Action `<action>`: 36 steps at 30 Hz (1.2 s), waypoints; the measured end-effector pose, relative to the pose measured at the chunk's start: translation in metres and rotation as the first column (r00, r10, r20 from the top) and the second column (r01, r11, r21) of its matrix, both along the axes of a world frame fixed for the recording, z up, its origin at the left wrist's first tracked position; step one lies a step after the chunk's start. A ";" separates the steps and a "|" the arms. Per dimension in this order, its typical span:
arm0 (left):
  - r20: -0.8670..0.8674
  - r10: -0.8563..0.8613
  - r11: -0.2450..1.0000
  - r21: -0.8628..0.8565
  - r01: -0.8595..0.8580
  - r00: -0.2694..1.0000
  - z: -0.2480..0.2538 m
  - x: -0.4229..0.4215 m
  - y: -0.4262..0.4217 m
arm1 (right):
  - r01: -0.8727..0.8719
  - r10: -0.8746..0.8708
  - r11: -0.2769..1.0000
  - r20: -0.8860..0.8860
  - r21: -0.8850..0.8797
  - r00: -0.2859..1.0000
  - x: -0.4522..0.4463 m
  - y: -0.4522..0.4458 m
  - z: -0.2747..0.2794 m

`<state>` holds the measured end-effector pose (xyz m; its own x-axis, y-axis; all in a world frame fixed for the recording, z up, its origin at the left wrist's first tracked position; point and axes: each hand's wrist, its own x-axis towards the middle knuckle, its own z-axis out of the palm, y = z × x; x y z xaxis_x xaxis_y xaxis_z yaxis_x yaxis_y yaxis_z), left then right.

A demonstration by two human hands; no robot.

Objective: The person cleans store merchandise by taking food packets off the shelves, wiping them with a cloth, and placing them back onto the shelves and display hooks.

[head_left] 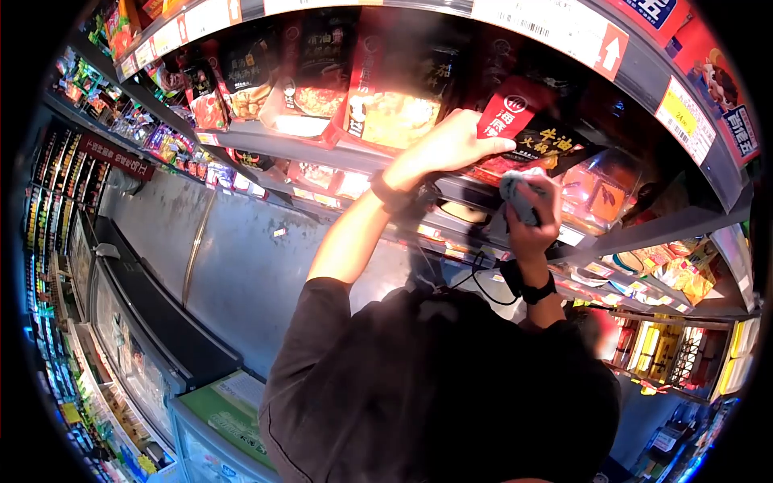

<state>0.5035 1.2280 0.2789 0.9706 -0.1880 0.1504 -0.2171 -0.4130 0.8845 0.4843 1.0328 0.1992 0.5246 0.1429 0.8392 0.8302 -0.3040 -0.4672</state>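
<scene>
My left hand (460, 143) reaches onto the shelf, its fingers closed on the edge of a red and black hotpot seasoning packet (507, 113). The packet tilts toward me, and some of my fingers are hidden behind it. Just below it, my right hand (538, 216) grips a crumpled grey cloth (519, 197). The cloth is close to the front of the same packet; whether they touch I cannot tell. Left of my hands stand similar seasoning packets (394, 97) in black, red and yellow. To the right is a clear-wrapped red pack (600, 189).
A shelf edge with price labels (523, 20) curves above my hands. Lower shelves (668, 258) hold more packaged goods. On the left, a grey floor aisle (250, 233) runs beside a chest freezer (153, 322) and stocked shelving (48, 217).
</scene>
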 end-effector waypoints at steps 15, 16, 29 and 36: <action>-0.159 0.358 0.716 -0.586 -0.380 0.920 -0.033 -0.090 -0.014 | -0.206 0.255 0.929 0.127 -0.308 0.959 -0.017 0.018 0.071; -0.153 0.338 0.744 -0.561 -0.363 0.929 -0.035 -0.098 -0.018 | -0.212 0.285 0.886 0.125 -0.413 0.950 -0.017 0.028 0.072; -0.019 0.488 0.710 -0.573 -0.410 0.873 -0.067 -0.134 -0.005 | -0.349 0.337 0.904 -0.091 -0.246 0.937 -0.029 0.048 0.026; 0.091 0.328 0.902 -0.325 -0.283 0.940 -0.071 -0.148 -0.007 | -0.145 0.135 0.989 -0.268 -0.018 0.954 -0.012 0.059 0.026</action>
<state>0.3552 1.2210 0.2075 0.9375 0.1905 0.2911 -0.2541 -0.1967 0.9470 0.4718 1.0917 0.2252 0.6999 0.2589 0.6656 0.7136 -0.2145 -0.6669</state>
